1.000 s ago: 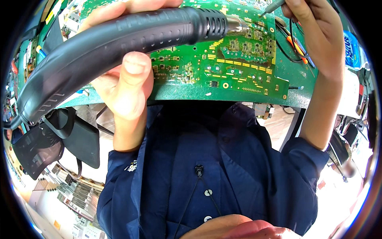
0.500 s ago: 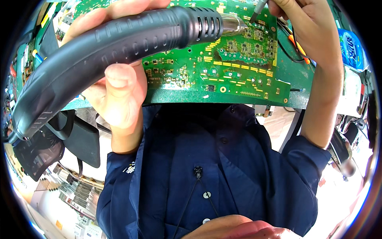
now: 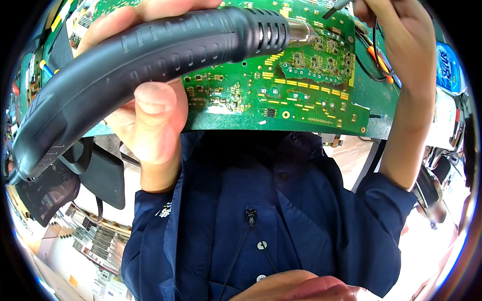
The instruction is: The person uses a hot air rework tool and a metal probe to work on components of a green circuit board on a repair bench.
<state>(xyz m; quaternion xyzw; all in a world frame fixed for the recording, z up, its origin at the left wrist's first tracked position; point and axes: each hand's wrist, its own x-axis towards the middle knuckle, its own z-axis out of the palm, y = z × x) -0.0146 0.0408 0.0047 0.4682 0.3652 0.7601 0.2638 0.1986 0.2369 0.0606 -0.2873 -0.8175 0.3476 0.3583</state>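
My left hand [image 3: 155, 120] is wrapped round a curved black hot-air gun [image 3: 145, 55], its thumb along the near side. The gun's metal nozzle [image 3: 300, 32] points right, over the small chips of a green circuit board [image 3: 226, 119]. At the upper right my right hand [image 3: 394, 30] is closed on a slim grey tool [image 3: 339, 7] with a dark narrow tip. That tip hangs over the board's far part, a little beyond and right of the nozzle. Much of the tool and some fingers are cut off by the picture's top edge.
The board lies on a green bench top [image 3: 379, 98]. Right of it are a black cable [image 3: 369, 75] and an orange-handled tool [image 3: 377, 60]. A blue package [image 3: 448, 67] stands farther right. A black bag-like item [image 3: 103, 173] hangs below the bench at left.
The grey tool in my right hand has shifted right, its tip away from the nozzle and chips. The hot-air gun and the board appear slightly farther right in the picture.
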